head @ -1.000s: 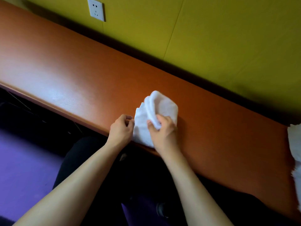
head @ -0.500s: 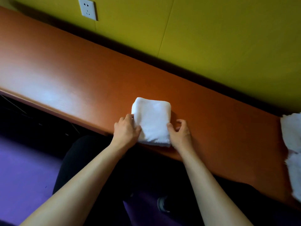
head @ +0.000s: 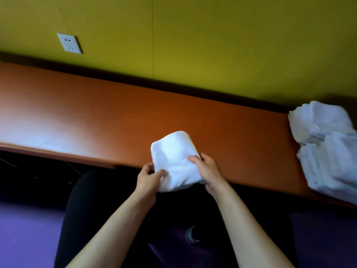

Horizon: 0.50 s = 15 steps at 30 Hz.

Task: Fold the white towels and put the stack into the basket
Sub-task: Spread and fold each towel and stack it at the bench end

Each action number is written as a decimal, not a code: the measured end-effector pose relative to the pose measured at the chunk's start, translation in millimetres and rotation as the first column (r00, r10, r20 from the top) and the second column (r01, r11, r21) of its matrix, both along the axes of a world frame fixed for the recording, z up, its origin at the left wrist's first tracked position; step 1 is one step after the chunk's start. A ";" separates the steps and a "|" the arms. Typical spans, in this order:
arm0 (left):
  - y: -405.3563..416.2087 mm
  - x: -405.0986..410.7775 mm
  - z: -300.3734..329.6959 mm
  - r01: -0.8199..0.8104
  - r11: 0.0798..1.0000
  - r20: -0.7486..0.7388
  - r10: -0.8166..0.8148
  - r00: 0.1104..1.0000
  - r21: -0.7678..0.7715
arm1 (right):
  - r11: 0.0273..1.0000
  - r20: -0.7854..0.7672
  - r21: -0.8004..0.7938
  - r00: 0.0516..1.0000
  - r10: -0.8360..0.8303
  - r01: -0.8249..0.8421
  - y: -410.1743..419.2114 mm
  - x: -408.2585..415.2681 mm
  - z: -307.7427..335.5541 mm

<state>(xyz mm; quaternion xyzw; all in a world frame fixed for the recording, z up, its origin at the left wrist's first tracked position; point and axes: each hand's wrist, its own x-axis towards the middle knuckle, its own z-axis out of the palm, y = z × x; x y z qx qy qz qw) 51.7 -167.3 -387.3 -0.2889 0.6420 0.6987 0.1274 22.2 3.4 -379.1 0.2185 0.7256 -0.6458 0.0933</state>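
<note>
Both hands grip one folded towel [head: 173, 161] at the table [head: 116, 120] edge: left hand [head: 148, 176], right hand [head: 207, 169]. It probably goes next onto the pile [head: 326, 144] at three o'clock, kept square.

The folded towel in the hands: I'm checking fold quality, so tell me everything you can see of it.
The folded towel is plain white, soft terry-looking cloth, folded into a compact, thick, roughly rectangular packet with rounded corners. It is tilted, far end over the orange table, near end past the table's front edge. The left hand grips its near left corner; the right hand grips its right side, thumb on top. Whether it touches the table is unclear.
</note>
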 end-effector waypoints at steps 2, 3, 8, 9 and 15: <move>13.2 8.6 3.8 0.029 0.996 -0.009 -0.028 1.000 0.081 | 0.997 -0.048 -0.078 0.999 0.017 -0.021 13.0 16.6 14.4; 19.5 12.1 6.0 0.051 0.991 -0.022 -0.049 0.999 0.121 | 0.993 -0.081 -0.111 0.996 0.026 -0.034 19.1 24.3 22.6; 49.8 32.4 36.7 0.234 0.901 0.014 -0.257 0.966 0.366 | 0.977 -0.142 -0.211 0.988 -0.056 0.025 54.7 53.0 61.2; 56.4 36.5 40.3 0.275 0.849 0.020 -0.318 0.948 0.450 | 0.973 -0.147 -0.226 0.985 -0.086 0.051 63.0 58.6 69.0; 96.4 41.2 72.4 0.441 0.769 -0.143 -0.427 0.893 0.463 | 0.930 -0.184 -0.310 0.947 -0.263 0.198 122.1 92.5 100.5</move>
